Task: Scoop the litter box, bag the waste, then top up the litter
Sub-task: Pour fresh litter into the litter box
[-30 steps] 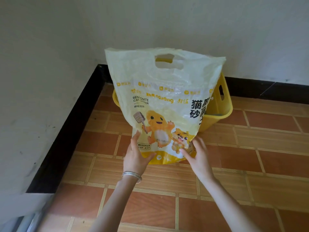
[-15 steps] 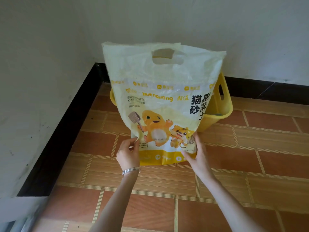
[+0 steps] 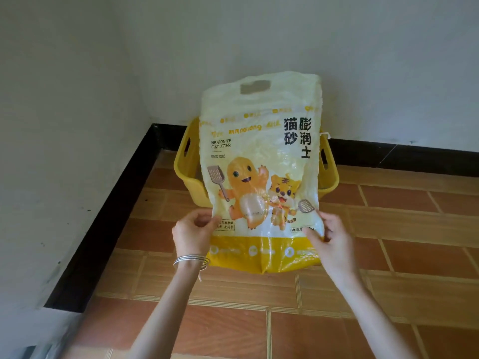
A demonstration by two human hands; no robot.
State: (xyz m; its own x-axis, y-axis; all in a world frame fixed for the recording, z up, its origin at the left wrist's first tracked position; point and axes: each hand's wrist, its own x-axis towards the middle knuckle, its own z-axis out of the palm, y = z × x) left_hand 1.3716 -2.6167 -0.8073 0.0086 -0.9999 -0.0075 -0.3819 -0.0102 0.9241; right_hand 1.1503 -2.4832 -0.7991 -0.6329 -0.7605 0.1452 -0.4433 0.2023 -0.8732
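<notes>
Bentonite cat litter bag (image 3: pixel 261 156) at frame centre, upright, handle cut-out on top. Left hand (image 3: pixel 193 233) curls round its lower left edge and right hand (image 3: pixel 330 239) pinches the lower right. This is probably a base grip for upending it into the yellow litter box (image 3: pixel 188 167) just behind, in the wall corner. Bag looks flat and slack, fill level unclear. The bag hides the box's contents.
</notes>
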